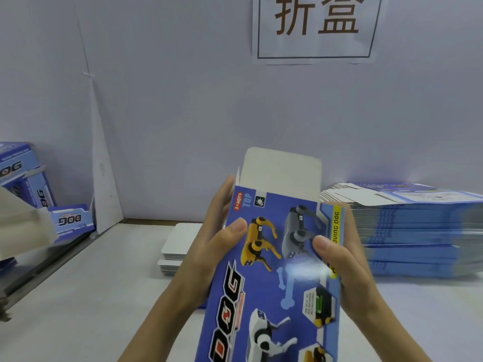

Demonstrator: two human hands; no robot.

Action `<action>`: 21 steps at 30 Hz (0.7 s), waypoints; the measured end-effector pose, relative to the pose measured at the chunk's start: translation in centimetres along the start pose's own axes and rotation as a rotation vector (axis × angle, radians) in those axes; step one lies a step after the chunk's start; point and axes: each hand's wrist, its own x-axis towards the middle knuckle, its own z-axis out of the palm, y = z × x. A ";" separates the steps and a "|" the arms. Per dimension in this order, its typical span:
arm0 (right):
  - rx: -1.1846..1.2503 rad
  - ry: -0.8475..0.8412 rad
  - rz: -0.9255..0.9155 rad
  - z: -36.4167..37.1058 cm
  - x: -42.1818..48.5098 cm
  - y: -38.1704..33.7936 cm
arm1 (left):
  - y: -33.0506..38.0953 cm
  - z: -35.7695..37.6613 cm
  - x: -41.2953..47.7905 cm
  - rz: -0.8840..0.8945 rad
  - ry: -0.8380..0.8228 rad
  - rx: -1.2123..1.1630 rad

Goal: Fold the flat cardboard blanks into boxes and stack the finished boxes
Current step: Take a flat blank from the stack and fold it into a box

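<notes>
The left hand and right hand each grip a side of the blue DOG box, thumbs on its printed face, above the white surface. A stack of flat blanks sits on it at right, white card stacks behind the box, finished boxes far left. Paper sign on pale wall.

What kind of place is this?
Likely a packing station for folding toy boxes: a tall stack of flat blue blanks on the right, finished boxes piled at the left, and a wall sign reading 折盒.
</notes>
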 end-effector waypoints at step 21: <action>0.119 -0.111 0.080 0.0 0.5 -0.1 | -1.1 0.2 -1.6 0.198 0.103 -0.018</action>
